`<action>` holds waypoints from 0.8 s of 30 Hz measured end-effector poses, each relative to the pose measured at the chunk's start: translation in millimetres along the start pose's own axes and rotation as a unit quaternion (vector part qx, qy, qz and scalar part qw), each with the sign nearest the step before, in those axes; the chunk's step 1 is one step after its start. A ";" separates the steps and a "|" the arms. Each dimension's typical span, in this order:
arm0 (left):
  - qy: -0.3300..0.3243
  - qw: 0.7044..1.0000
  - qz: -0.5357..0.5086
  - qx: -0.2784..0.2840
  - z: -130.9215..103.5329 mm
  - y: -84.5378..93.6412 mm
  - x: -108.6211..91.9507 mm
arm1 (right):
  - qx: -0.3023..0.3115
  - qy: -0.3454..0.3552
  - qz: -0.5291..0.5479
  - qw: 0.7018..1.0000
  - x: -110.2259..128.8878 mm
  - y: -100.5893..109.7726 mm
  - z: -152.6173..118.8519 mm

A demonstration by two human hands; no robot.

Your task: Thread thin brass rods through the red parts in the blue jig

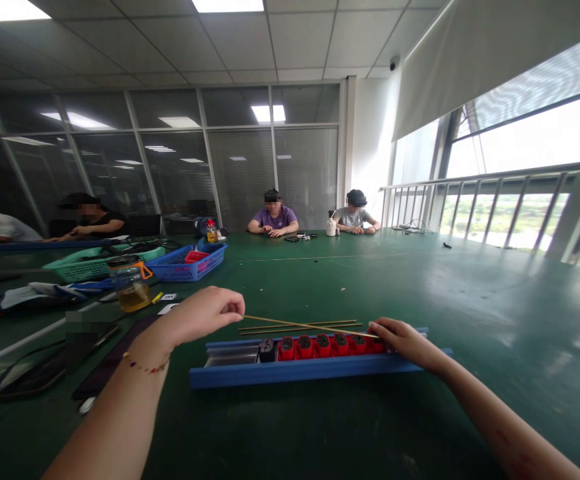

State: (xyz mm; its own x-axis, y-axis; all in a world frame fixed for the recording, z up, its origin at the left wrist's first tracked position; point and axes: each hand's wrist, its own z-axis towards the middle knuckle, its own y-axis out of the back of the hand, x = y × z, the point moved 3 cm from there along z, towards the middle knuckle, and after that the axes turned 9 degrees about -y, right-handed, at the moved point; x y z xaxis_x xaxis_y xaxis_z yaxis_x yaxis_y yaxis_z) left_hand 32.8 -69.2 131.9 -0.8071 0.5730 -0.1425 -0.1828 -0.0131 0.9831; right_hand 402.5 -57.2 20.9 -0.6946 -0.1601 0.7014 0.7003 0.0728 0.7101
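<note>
A thin yellowish rod (pixel 310 326) runs slantwise between my hands, above a long blue rail (pixel 320 372). My left hand (pixel 205 313) pinches its left end, raised over the table. At the other end, my right hand (pixel 395 333) has its fingers closed around the rod, low over the rail's right part. In the rail's channel stand several red blocks with dark tops (pixel 323 346) in a row, and one black block (pixel 267 350) at their left. My right hand hides the row's right end. Behind the rail lie two similar thin rods (pixel 270 329).
On the left are a blue basket (pixel 185 267), a green basket (pixel 77 268), a jar of amber liquid (pixel 133 293) and a dark phone (pixel 33 381). Across the green table (pixel 395 267) sit several people, among them a person in a purple shirt (pixel 273 219).
</note>
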 end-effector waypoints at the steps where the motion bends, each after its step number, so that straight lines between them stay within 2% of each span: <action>1: 0.011 1.000 0.001 -0.007 -3.9 4.5 6.0 | -0.002 -0.001 0.002 1.000 -0.1 -0.1 0.2; 5: 0.040 0.999 -0.008 -0.034 -10.7 10.6 32.5 | -0.006 -0.003 0.005 1.000 -1.6 -0.8 1.0; 8: 0.044 0.999 -0.011 -0.029 -1.7 -0.3 47.0 | -0.005 -0.002 0.000 1.000 -3.4 -1.1 1.6; 11: 0.025 0.999 -0.016 -0.012 15.0 -21.7 54.2 | -0.004 0.001 -0.003 1.000 -4.6 -1.1 2.2; 14: 0.012 0.998 -0.049 0.038 30.5 -49.6 58.4 | -0.008 0.003 -0.002 1.000 -4.8 -0.8 2.5; 17: 0.013 0.995 -0.082 0.062 41.6 -75.7 63.7 | -0.012 0.007 0.002 1.000 -4.7 -0.3 2.6; 21: 0.027 0.994 -0.092 0.060 51.4 -104.1 73.9 | -0.011 0.006 0.001 1.000 -5.6 -0.1 3.0; 24: 0.050 0.993 -0.088 0.055 55.3 -117.9 80.7 | -0.008 0.005 -0.003 1.000 -6.1 -0.6 3.0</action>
State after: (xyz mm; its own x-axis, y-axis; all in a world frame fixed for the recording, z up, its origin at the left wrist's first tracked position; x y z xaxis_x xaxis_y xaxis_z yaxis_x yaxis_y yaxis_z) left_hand 20.2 23.9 10.8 -0.8211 0.4741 -0.3179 -0.2674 0.1726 0.9480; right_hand 405.9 -53.3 16.4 -0.6978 -0.1706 0.6957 0.6981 0.0557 0.7138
